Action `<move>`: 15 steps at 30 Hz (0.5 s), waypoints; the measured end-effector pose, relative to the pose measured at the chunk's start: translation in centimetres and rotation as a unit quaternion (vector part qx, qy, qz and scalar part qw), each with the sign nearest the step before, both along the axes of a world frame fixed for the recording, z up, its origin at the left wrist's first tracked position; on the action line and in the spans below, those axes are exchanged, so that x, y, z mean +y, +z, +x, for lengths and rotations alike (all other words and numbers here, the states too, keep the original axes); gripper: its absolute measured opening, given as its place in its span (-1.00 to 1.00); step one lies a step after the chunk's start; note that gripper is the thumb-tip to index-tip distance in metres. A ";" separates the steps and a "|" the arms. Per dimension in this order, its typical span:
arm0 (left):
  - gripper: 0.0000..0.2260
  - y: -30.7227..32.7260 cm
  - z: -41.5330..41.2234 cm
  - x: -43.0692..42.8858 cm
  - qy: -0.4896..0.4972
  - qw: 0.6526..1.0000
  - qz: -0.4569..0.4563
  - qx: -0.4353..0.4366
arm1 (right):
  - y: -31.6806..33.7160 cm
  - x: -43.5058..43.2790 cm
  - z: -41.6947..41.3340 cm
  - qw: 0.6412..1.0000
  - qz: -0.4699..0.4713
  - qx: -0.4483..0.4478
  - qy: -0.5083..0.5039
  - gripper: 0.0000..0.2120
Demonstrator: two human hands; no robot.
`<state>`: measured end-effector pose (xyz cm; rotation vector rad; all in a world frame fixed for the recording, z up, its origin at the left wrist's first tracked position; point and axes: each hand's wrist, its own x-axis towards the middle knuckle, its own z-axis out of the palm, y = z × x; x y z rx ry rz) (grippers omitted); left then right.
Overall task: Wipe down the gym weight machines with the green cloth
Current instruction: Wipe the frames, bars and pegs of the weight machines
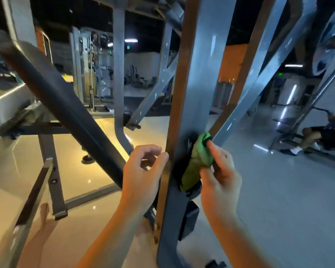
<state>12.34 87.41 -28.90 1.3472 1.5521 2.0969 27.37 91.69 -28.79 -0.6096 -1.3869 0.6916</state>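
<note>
Cloth position: the green cloth (198,161) is bunched against the right side of the grey upright post (201,78). It covers a black fitting (190,141) just below where a slanted brace (259,84) meets the post.
Cloth axis: it lies lengthwise up and down along the post, with its top end at the joint and its lower end trailing over the bottom of the fitting.
Right hand: the right hand (220,176) is grasping the cloth. The thumb tip presses the top end onto the fitting, and the other fingers are curled round the outer side.
Left hand: the left hand (143,171) is on the far side of the post and holds nothing. Its fingers are loosely curled, with the index fingertip against the post's brown left edge.
Nearer hand: the right hand is already on the cloth, while the post stands between the left hand and the cloth.
Post axis: the post is close to upright, with bare metal running well above and below the cloth.
Likely next move: a stroke along the post, up or down, probably led by the right hand while the left steadies the edge.
Watch for: the fitting sticks out, so the cloth may catch on it, and the brace crowds the space above right.
Nearby: a black padded bar (62,97) slants away on the left, well apart from both hands.
</note>
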 end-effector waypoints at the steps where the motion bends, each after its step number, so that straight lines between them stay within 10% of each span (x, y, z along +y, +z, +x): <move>1: -0.93 1.5 0.3 -0.7 -0.012 1.000 -0.014 0.012 | 1.3 -0.5 0.3 1.000 -0.007 -0.017 0.015 -0.43; 15: -0.83 13.0 0.8 -10.5 -0.222 0.931 -0.289 0.007 | 10.4 -10.6 2.9 0.910 -0.359 -0.040 0.205 -0.37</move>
